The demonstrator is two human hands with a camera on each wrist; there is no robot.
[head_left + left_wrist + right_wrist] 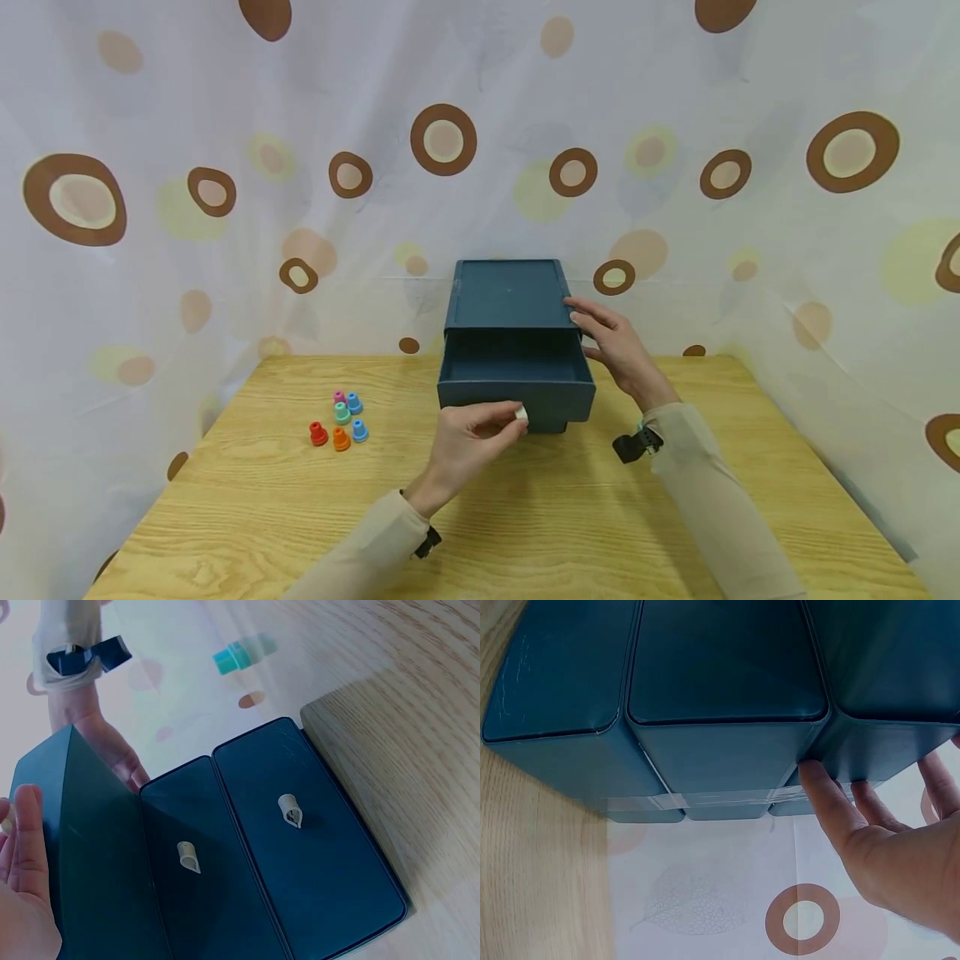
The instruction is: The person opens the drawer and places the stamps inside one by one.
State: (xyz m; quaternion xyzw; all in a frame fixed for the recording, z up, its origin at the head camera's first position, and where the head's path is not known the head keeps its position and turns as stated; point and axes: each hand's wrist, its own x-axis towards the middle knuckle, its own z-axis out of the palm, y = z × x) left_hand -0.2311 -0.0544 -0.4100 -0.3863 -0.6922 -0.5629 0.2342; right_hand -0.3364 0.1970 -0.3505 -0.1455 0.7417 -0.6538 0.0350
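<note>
Up top, the head camera looks forward and down from well back, sweeping in the counter [600, 517], the cabinet [510, 296], the cloth [480, 67] behind, plus the left hand [474, 443] and right hand [618, 350]. Now the left wrist: close in, facing the drawer fronts [330, 870], picture rolled so the counter runs up the right, with the right hand beyond. Over at the right wrist, close too, facing the cabinet's taped side, counter at left! Both wrist views share the fronts; all three catch the right hand.
</note>
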